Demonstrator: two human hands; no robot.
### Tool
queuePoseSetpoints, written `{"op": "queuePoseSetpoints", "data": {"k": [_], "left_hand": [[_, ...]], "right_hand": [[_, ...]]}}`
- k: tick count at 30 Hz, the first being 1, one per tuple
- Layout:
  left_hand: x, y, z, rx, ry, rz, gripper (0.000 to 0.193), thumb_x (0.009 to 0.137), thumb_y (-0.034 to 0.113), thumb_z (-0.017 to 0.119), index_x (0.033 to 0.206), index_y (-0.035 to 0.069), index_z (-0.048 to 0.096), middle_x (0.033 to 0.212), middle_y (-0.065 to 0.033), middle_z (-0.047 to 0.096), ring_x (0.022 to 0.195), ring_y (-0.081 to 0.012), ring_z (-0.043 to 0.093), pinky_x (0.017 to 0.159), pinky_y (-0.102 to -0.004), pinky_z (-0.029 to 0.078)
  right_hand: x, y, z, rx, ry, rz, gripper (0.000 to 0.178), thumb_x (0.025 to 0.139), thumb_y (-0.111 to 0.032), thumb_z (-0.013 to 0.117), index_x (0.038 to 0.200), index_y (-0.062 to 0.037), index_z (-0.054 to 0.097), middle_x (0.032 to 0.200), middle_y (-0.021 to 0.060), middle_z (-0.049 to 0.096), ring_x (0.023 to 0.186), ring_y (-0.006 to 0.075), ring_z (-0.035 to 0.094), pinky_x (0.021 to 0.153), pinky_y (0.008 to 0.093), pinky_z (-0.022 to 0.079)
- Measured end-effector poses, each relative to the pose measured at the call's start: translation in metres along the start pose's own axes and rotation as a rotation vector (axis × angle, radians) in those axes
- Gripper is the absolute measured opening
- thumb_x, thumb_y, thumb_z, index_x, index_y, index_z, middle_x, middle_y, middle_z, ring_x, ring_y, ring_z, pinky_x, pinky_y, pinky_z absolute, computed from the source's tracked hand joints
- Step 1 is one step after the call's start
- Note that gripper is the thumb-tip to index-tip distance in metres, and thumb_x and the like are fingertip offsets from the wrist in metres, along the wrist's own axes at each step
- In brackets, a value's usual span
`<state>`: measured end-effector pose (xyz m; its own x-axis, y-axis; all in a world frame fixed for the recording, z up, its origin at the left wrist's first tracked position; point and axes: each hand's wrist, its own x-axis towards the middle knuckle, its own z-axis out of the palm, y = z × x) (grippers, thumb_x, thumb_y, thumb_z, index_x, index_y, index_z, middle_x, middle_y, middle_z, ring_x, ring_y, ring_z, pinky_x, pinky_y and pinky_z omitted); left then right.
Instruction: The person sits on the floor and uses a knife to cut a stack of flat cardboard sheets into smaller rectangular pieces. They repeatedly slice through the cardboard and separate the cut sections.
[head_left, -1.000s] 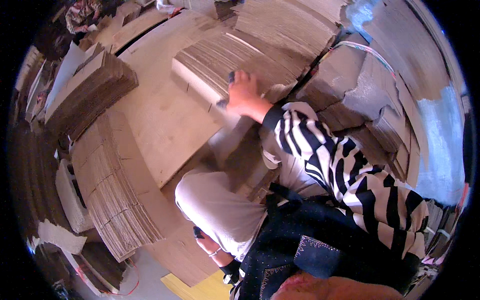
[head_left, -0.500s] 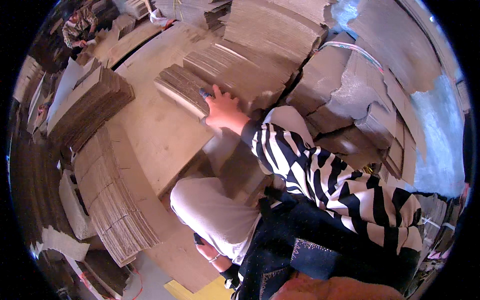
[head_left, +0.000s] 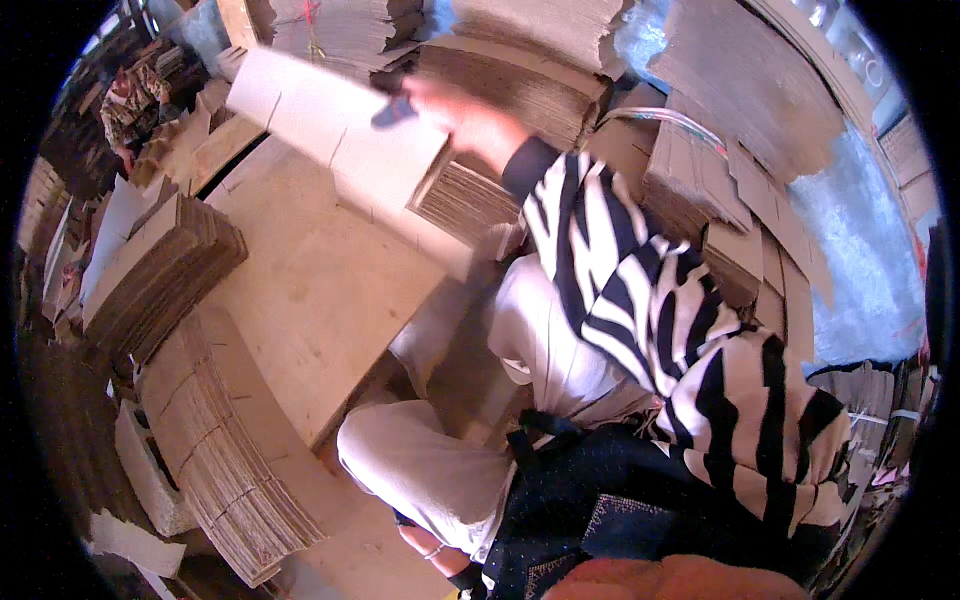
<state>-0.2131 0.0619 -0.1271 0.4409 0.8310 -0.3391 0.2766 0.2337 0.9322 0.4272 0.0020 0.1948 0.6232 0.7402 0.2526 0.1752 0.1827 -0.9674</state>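
Note:
My right hand point(head_left: 450, 112), smeared by motion, grips the far edge of a pale, creased cardboard sheet point(head_left: 335, 125). A dark cover on one digit point(head_left: 393, 112) lies over the sheet's face. The sheet slants across the wooden board point(head_left: 320, 270) and partly hides the cardboard pile point(head_left: 465, 200) under and beside it. Low in the view, beside my left knee, is my left hand point(head_left: 425, 543) with a bracelet at its wrist; its fingers are mostly hidden.
Bundled cardboard point(head_left: 230, 450) leans at the left of the board, with another stack point(head_left: 165, 270) beyond it. Tall cardboard stacks point(head_left: 510, 85) stand at the far side, and a strapped one point(head_left: 690, 175) at the right. Another person point(head_left: 130, 110) sits at the far left.
My right hand has moved up and away from the pile's near edge, and a cardboard sheet has come up with it and swung over the board. The view has shifted slightly.

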Motion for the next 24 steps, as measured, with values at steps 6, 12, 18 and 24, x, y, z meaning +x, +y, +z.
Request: {"op": "queuePoseSetpoints", "data": {"k": [6,12,18,24], "left_hand": [[0.003,0.023,-0.003,0.006,0.072,-0.040,0.034,0.097,0.021,0.051,0.116,-0.005,0.062,0.108,-0.0144,0.068,0.094,-0.0234,0.063,0.085,-0.0372,0.049],[0.000,0.028,0.014,-0.004,-0.006,-0.089,0.033,0.097,0.020,0.051,0.115,-0.005,0.063,0.108,-0.0139,0.068,0.094,-0.0230,0.063,0.085,-0.0369,0.049],[0.014,0.034,0.022,-0.005,0.043,-0.090,0.033,0.097,0.020,0.050,0.115,-0.005,0.063,0.108,-0.0134,0.068,0.093,-0.0226,0.063,0.084,-0.0365,0.049],[0.017,0.028,0.025,-0.049,0.048,-0.091,0.032,0.097,0.020,0.050,0.114,-0.004,0.063,0.108,-0.0129,0.068,0.093,-0.0221,0.063,0.084,-0.0362,0.049]], "right_hand": [[0.011,-0.194,0.027,-1.565,0.277,-0.080,0.061,0.070,-0.031,0.072,0.119,0.0023,0.058,0.134,0.0204,0.049,0.113,0.0326,0.056,0.092,0.0405,0.049],[-0.042,-0.142,-0.102,-2.323,0.392,-0.154,0.053,0.068,-0.022,0.076,0.119,-0.0185,0.064,0.146,0.0112,0.035,0.111,0.0350,0.050,0.086,0.0535,0.039],[-0.061,-0.077,-0.114,-2.409,0.125,-0.100,0.039,0.076,-0.016,0.072,0.115,-0.0153,0.066,0.155,0.0130,0.025,0.131,0.0366,0.036,0.095,0.0539,0.036],[-0.064,-0.083,-0.135,-2.358,0.080,-0.024,0.043,0.074,-0.020,0.075,0.116,-0.0133,0.066,0.156,0.0133,0.023,0.133,0.0377,0.035,0.097,0.0558,0.035]]}}
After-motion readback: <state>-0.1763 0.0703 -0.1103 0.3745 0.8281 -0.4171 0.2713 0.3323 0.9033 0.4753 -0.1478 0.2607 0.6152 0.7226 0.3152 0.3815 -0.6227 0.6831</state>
